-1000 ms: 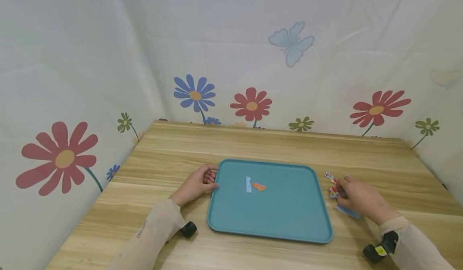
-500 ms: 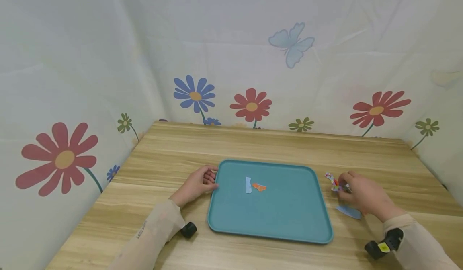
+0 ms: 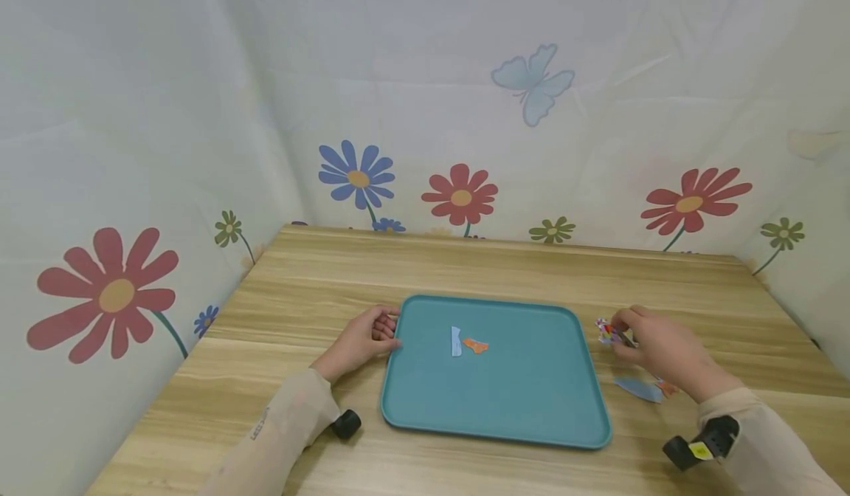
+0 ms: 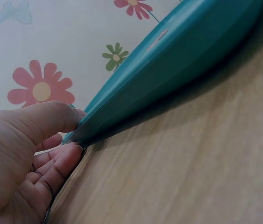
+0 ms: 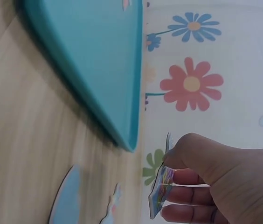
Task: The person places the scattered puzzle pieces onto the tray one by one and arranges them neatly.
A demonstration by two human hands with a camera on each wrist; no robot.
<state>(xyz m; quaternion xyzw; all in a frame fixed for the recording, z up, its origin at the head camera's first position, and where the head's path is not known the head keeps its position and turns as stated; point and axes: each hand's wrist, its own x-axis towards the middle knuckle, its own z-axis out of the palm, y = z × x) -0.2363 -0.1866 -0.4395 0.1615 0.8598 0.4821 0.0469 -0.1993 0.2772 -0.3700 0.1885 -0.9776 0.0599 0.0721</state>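
Note:
My left hand [image 3: 358, 342] holds the left rim of the teal tray [image 3: 531, 400], its thumb on the edge and its fingers curled against the side. Beyond the tray's right side, my right hand [image 3: 667, 347] pinches a thin, multicoloured puzzle piece [image 5: 161, 189] between thumb and fingers, tilted above the table. On the tray lie a pale blue strip-shaped piece [image 3: 456, 341] and a small orange piece [image 3: 475, 345], side by side. Below my right hand lie a leaf-shaped blue piece [image 3: 639, 389] and an orange piece [image 3: 666, 387], partly hidden by the hand.
The wooden table [image 3: 372, 260] runs back to a white curtain [image 3: 425, 97] printed with flowers and a butterfly. In the right wrist view, another pale piece [image 5: 111, 205] lies on the table near the blue one.
My right hand has shifted slightly, and the multicoloured pieces by its fingertips have changed position. More of the orange piece below it now shows. The left hand and tray stay put.

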